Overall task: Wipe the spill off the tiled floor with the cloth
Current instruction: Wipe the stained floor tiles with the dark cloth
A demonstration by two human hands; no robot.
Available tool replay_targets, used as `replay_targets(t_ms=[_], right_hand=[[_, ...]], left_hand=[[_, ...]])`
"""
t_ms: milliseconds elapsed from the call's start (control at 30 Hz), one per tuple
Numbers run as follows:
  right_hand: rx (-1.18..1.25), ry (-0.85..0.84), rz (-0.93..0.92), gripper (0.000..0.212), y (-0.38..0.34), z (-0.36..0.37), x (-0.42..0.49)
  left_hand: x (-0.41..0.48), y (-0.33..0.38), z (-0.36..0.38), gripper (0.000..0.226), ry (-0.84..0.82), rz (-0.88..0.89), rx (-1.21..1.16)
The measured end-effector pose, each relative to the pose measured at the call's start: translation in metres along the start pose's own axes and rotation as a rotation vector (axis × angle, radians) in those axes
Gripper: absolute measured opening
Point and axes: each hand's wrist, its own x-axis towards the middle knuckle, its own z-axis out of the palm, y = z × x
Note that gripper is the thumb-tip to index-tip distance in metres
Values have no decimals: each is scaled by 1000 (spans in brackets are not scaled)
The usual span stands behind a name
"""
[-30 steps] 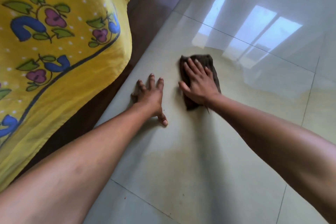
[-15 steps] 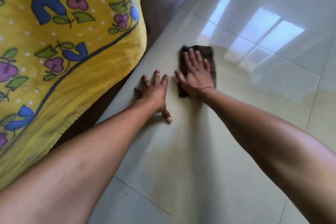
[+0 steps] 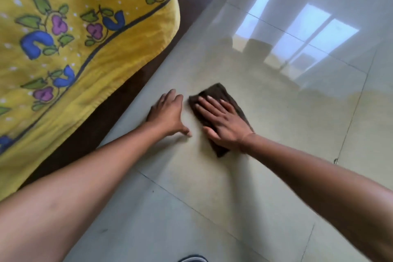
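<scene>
A dark brown folded cloth [image 3: 219,91] lies flat on the glossy pale tiled floor [image 3: 276,134]. My right hand [image 3: 223,122] presses down on it with straight, spread fingers and covers most of it. My left hand [image 3: 169,114] rests flat on the bare tile just left of the cloth, fingers pointing away from me and thumb out toward the cloth. No distinct spill shows on the tile; only a faint dull patch surrounds the cloth.
A yellow floral bedsheet [image 3: 74,38] hangs over a dark brown bed frame [image 3: 110,112] along the left. Window light reflects off the tiles [image 3: 297,36] at the far right. A dark object [image 3: 192,259] peeks in at the bottom edge.
My right hand has drawn the cloth back toward me and turned it slantwise. My left hand stays planted on the tile. The view has shifted, so both hands sit lower in the frame.
</scene>
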Motion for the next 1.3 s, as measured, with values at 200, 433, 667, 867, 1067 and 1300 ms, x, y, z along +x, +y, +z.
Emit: replay_targets(t_ms=[200, 433, 667, 867, 1067, 1300], right_hand=[[20, 97, 390, 68, 1, -7, 57], [-40, -14, -48, 71, 22, 5, -68], [-12, 49, 218, 75, -3, 18, -99], [17, 120, 654, 74, 105, 3, -211], [31, 132, 674, 75, 99, 6, -219], [157, 269, 1342, 71, 172, -7, -255]], left_hand=[[-27, -8, 8, 121, -29, -87, 48], [-43, 2, 16, 111, -46, -66, 57], [2, 67, 35, 105, -28, 118, 0], [39, 173, 44, 110, -80, 311, 45], [63, 276, 43, 123, -139, 406, 143], [70, 324, 52, 152, -307, 415, 363]])
